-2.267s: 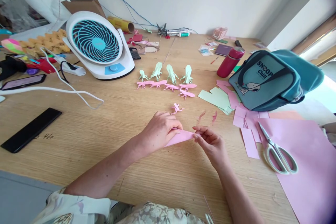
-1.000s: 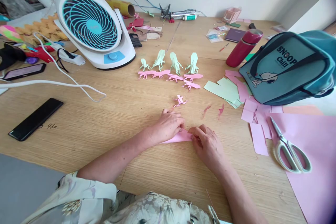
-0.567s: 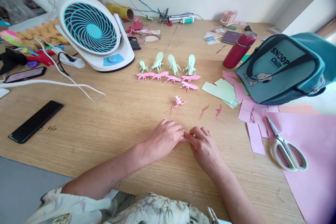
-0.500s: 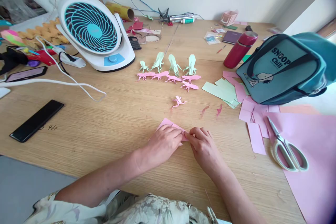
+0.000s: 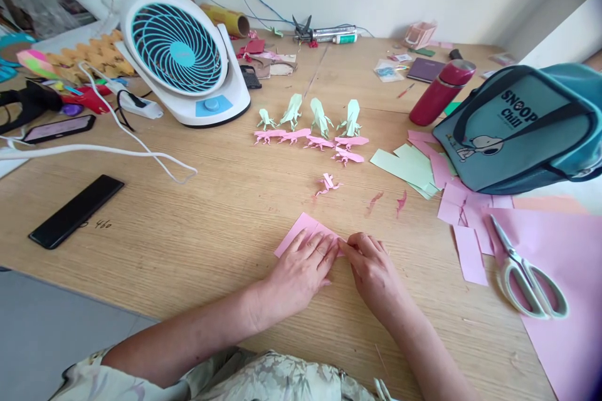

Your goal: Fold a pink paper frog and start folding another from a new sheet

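Observation:
A pink sheet of paper [image 5: 303, 229] with crease lines lies on the table in front of me. My left hand [image 5: 303, 266] rests flat across it, fingers stretched out and slightly spread. At the paper's right corner, my right hand [image 5: 374, 266] is closed, with its thumb and index finger pinching the edge; the corner itself is hidden by the fingers. Just beyond stands a small folded pink figure [image 5: 327, 184]. Farther back are several pink folded insects [image 5: 348, 155] and a row of light green folded ones [image 5: 320, 118].
White-handled scissors [image 5: 531, 276] lie on a large pink sheet [image 5: 564, 351] at right, near cut pink pieces [image 5: 470, 254] and green strips [image 5: 407, 166]. A teal bag [image 5: 522, 131] and red bottle [image 5: 442, 93] stand behind. A fan [image 5: 183, 56] and black phone-like slab [image 5: 78, 210] are at left.
My left hand's fingers have flattened and spread on the paper, showing more of its left part. My right hand keeps its pinch at the right corner. The whole view has shifted slightly.

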`<act>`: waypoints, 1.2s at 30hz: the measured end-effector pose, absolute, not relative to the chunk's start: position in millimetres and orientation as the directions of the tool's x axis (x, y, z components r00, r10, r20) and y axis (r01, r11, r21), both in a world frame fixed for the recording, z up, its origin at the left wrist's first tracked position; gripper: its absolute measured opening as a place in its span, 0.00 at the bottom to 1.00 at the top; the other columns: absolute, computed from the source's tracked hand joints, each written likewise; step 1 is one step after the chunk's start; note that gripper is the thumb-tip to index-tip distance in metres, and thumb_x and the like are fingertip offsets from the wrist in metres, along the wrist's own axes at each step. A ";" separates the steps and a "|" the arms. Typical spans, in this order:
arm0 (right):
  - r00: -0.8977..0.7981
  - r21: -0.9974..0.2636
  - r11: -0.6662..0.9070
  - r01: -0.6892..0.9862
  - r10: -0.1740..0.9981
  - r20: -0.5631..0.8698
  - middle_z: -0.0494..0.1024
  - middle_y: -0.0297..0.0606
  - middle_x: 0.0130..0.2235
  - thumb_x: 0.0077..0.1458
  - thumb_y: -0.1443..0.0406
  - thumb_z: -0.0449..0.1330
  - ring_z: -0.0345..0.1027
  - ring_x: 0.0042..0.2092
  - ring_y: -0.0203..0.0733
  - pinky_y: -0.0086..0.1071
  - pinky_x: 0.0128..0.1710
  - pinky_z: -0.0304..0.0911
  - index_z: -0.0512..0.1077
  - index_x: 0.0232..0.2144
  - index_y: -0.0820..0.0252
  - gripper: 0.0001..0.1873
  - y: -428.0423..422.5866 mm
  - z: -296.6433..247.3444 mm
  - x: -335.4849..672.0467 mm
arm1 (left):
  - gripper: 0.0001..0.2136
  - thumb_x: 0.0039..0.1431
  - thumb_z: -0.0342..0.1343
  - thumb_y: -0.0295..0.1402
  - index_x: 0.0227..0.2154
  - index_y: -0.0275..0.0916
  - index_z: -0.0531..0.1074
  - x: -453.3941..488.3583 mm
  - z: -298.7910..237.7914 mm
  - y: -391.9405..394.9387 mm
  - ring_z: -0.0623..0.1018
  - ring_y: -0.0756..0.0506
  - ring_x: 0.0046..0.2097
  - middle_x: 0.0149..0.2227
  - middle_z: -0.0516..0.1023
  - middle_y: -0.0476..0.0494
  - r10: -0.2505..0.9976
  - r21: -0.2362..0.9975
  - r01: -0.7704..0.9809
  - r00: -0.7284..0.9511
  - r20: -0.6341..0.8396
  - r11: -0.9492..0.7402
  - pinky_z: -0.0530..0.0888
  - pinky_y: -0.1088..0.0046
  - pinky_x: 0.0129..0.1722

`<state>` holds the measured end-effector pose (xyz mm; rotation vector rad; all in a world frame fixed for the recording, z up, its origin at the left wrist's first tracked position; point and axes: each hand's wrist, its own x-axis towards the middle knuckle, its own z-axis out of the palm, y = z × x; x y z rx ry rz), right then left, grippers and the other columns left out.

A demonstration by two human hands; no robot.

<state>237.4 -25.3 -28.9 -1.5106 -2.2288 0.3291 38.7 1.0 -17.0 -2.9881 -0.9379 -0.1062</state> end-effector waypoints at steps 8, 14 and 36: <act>-0.320 -0.416 0.412 0.810 0.907 0.276 0.71 0.43 0.39 0.66 0.72 0.49 0.63 0.39 0.45 0.39 0.40 0.59 0.70 0.53 0.57 0.17 -26.1 -36.5 239.5 | 0.29 0.68 0.48 0.44 0.67 0.35 0.53 35.6 -13.7 -0.1 0.59 0.38 0.68 0.68 0.58 0.39 0.589 0.031 0.591 0.807 -0.043 -0.806 0.61 0.52 0.62; -0.306 -0.466 0.409 0.785 0.909 0.282 0.70 0.43 0.39 0.65 0.73 0.48 0.64 0.39 0.45 0.38 0.39 0.63 0.68 0.55 0.56 0.20 -25.9 -32.2 238.3 | 0.31 0.67 0.49 0.46 0.68 0.38 0.50 33.1 -12.9 1.2 0.56 0.38 0.69 0.69 0.55 0.41 0.592 0.037 0.595 0.803 -0.067 -0.803 0.59 0.53 0.63; -0.334 -0.363 0.409 0.837 0.908 0.253 0.72 0.45 0.41 0.64 0.74 0.49 0.66 0.40 0.47 0.41 0.42 0.63 0.65 0.60 0.54 0.25 -28.1 -30.8 239.7 | 0.41 0.60 0.54 0.53 0.68 0.38 0.47 32.3 -12.5 2.1 0.52 0.36 0.70 0.70 0.52 0.41 0.601 0.064 0.608 0.793 -0.098 -0.791 0.55 0.52 0.64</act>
